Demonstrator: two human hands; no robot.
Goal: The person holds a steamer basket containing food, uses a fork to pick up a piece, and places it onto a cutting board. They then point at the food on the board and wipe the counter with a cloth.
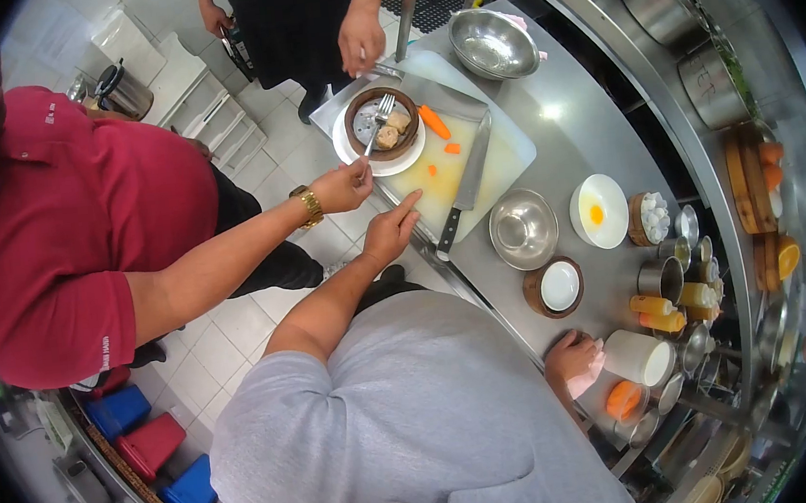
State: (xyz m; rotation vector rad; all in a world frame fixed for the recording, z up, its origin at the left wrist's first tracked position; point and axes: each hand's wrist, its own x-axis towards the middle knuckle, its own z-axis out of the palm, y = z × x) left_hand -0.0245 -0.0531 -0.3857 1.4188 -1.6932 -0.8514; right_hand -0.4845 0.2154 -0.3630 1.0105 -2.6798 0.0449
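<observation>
My left hand (392, 233) is at the counter's front edge, its index finger stretched onto the yellow-stained cutting board (509, 151). It holds nothing. My right hand (573, 359) rests at the counter edge further right, fingers curled over a pale pink cloth (587, 376). A chef's knife (473, 173) lies on the board near my left hand, beside carrot pieces (433, 122). On the board's left stands a white plate (408, 160) bearing a round steamer basket (413, 145) with dumplings (387, 138). A co-worker's hand (345, 186) holds a fork (378, 122) over them.
A co-worker in red stands at left; another's hand (362, 40) grips a cleaver (442, 93) over the board. Metal bowls (524, 229), (494, 44), a white bowl with a yolk (599, 212), a small steamer (543, 297), sauce bottles (652, 305) and a white container (635, 356) occupy the counter.
</observation>
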